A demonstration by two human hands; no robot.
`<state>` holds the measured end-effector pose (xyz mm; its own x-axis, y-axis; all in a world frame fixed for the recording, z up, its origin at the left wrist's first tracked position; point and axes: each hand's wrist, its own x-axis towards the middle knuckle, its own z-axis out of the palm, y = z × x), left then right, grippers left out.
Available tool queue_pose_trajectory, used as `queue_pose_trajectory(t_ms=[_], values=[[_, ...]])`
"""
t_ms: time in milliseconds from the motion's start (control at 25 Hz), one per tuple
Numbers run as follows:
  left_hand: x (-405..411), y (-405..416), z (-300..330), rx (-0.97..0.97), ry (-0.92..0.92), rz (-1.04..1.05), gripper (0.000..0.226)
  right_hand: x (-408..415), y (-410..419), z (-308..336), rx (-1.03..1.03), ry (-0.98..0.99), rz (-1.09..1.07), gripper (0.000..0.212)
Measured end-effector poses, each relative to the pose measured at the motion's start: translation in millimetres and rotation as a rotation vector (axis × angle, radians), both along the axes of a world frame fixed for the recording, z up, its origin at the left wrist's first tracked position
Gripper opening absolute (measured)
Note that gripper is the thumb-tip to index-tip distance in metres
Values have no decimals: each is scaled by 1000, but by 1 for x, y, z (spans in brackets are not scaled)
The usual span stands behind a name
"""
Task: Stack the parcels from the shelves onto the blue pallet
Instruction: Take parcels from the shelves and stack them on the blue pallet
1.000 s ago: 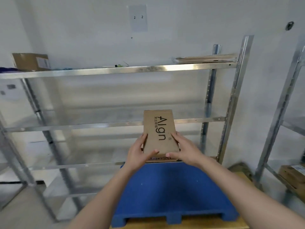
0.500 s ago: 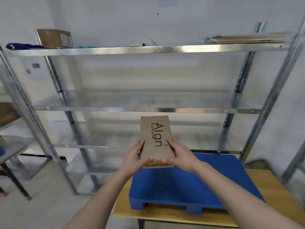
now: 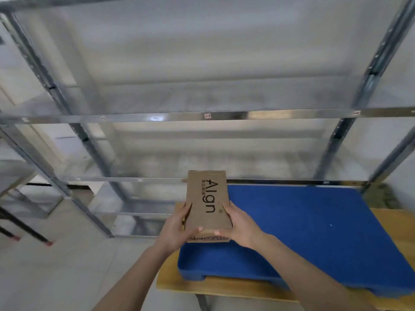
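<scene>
A flat brown cardboard parcel [image 3: 207, 200] printed "Align" is held in both hands over the left end of the blue pallet [image 3: 303, 225]. My left hand [image 3: 177, 230] grips its left edge and near corner. My right hand [image 3: 240, 227] grips its right edge, thumb on top. The parcel tilts with its far end raised, above the pallet surface. The pallet lies on a wooden table [image 3: 170, 279] and carries nothing else that I can see.
A metal shelf rack [image 3: 208, 115] stands right behind the pallet, its visible shelves bare. Its slanted uprights [image 3: 74, 129] run down to the grey floor on the left. Another rack's legs [image 3: 24, 227] show at the far left.
The view has tilted down and moved closer to the table. The parcel, still in both hands, has come lower toward the pallet's left end. The top shelf has left the view.
</scene>
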<state>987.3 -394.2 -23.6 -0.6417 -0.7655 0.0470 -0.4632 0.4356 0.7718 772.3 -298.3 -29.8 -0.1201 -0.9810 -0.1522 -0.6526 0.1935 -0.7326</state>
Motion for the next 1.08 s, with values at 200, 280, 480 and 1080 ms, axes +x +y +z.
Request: queue_pose_trajectory(t_ms=[200,280,480,1080], values=[[6,-21,-56,103,-40,2,82,7,-20,-56,66,-12,15,92],[8,-31,-74,135,-55,-2,83,10,-29,-73,77,-4,13,92],[10,-54,-96,155,-71,-47,82,19,-47,-97,95,22,-33,93],[-22,-138,-111,221,-91,-77,88,-5,-121,-107,141,103,-79,80]])
